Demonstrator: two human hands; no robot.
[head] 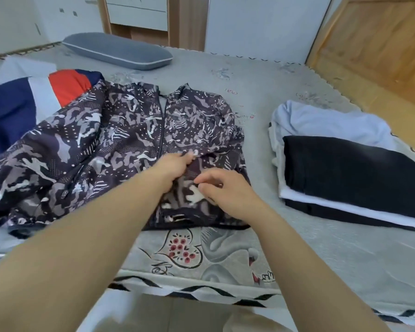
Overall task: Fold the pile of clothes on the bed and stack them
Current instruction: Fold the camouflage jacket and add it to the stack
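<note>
- Bed (pixel 321 259): my work surface.
- Camouflage-print zip jacket (pixel 134 130), centre: spread flat, right sleeve folded in, left side still loose toward 9 o'clock.
- Folded stack (pixel 350 168), 3 o'clock: several garments done.
- Navy, white and red garment (pixel 22 101), 10 o'clock: unfolded.
- My left hand (pixel 175 164): pinching jacket fabric.
- My right hand (pixel 225 190): fingers curled on the jacket; whether they grip it, I cannot tell.

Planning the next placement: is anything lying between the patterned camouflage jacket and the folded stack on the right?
Nothing visible: only bare grey mattress separates the dark camouflage-print jacket from the folded stack.
</note>
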